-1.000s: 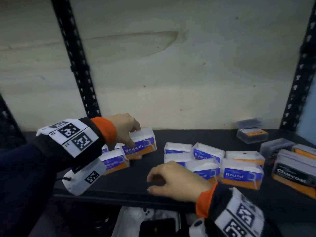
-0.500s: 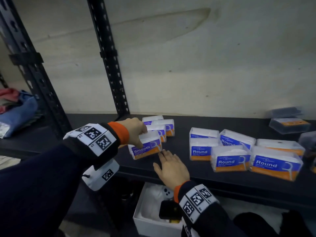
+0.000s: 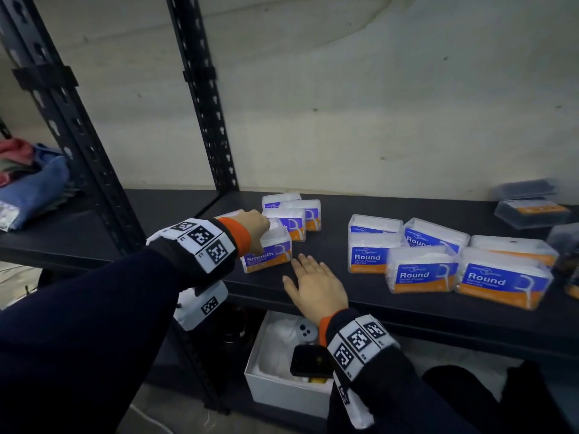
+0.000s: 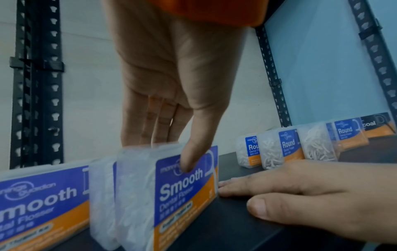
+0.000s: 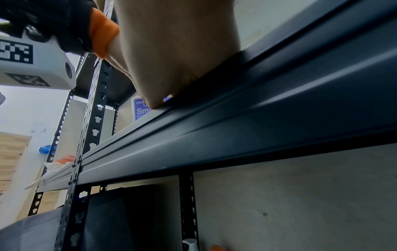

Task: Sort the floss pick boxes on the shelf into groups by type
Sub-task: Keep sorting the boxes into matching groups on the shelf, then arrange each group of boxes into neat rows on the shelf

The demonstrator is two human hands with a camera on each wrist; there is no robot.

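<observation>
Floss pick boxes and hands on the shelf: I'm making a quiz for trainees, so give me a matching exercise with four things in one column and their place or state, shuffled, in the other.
Things:
1. front Smooth box
2. Round boxes
3. right hand
4. white box

Place or state:
A. below the shelf, open at the top
B. lies flat, fingers straight, on the shelf
C. gripped from above by the left hand
D. clustered on the shelf to the right of the right hand

Pairs: 1-C, 2-D, 3-B, 4-A
</observation>
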